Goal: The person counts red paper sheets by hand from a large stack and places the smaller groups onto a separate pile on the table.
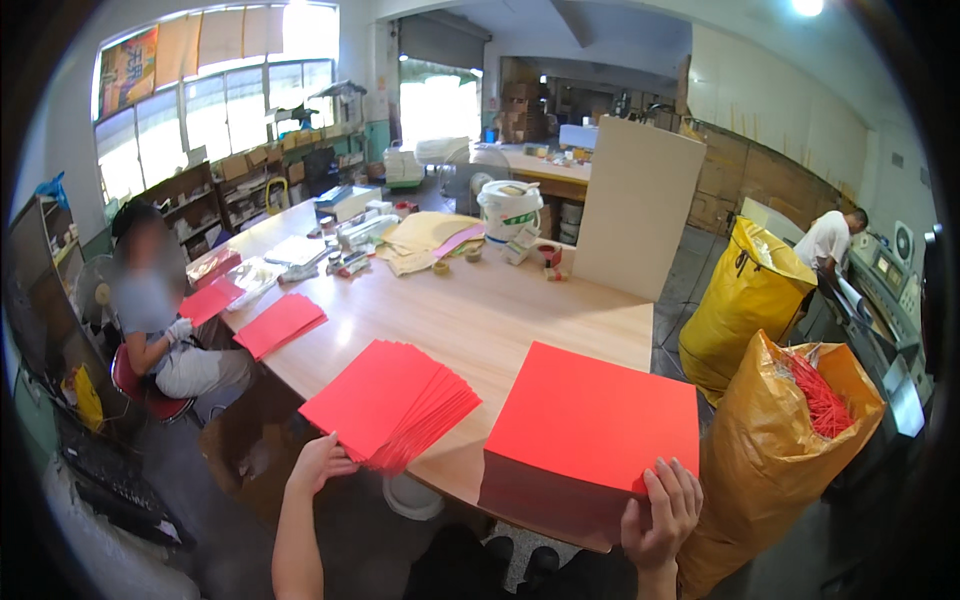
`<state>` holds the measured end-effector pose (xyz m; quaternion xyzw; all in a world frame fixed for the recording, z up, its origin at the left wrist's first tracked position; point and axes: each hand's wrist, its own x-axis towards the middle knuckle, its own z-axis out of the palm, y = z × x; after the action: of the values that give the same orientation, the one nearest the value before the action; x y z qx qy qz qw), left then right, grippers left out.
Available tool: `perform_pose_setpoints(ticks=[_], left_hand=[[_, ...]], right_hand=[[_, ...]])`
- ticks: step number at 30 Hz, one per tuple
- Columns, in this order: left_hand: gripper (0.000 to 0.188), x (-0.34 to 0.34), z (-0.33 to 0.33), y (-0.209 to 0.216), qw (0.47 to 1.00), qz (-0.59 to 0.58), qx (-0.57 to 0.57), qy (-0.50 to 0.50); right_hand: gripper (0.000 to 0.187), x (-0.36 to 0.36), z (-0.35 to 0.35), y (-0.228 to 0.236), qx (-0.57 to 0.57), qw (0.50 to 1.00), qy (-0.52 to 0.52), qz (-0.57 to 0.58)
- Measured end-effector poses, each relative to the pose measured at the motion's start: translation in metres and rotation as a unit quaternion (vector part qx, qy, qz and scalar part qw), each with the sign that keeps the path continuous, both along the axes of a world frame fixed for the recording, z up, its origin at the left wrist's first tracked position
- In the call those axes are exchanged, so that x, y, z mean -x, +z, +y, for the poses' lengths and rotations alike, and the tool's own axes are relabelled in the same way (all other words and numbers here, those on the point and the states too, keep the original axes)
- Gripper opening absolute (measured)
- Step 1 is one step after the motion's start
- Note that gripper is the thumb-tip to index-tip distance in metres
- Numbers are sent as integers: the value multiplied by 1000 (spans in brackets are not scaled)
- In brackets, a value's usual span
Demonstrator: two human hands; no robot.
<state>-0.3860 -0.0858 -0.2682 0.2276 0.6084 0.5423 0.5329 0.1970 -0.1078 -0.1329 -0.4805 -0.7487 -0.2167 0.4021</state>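
Note:
Fanned-out red paper sheets (385, 400) lie at the table's near edge, left of the middle. My left hand (322, 463) has its thumb and fingers closed on their near left edge; the fingertips are partly hidden. To the right stands a tall, squared stack of red paper (595, 415), its near side in shadow. At that stack's near right corner is my right hand (663, 515), fingers spread over the top edge and thumb apart against the side. Nothing shows in its grasp.
A person (160, 320) wearing gloves sits left, by more red sheets (282, 325). White bucket (510, 212), tape rolls and papers lie farther back on the table (480, 310). Orange sack (770, 470) and yellow sack (740, 300) stand right. Another person (825, 243) bends at a machine.

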Motion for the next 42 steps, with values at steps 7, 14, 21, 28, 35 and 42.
perform_pose_setpoints(ticks=[7,14,21,28,35,42], left_hand=[[24,-89,-4,106,932,271,-239,-31],[25,-310,60,233,684,293,-587,-319],[16,-364,100,201,595,400,-560,-415],[16,-363,98,200,604,391,-563,-406],[21,-361,102,202,627,358,-543,-430],[29,-357,98,211,632,352,-532,-441]], right_hand=[[43,-26,5,-21,131,729,190,645],[31,-27,16,-46,96,709,163,679],[20,-55,10,-40,41,880,45,471],[46,-56,-25,53,263,950,-139,99],[45,6,-3,97,170,954,-140,205],[42,-3,15,75,213,736,156,623]])
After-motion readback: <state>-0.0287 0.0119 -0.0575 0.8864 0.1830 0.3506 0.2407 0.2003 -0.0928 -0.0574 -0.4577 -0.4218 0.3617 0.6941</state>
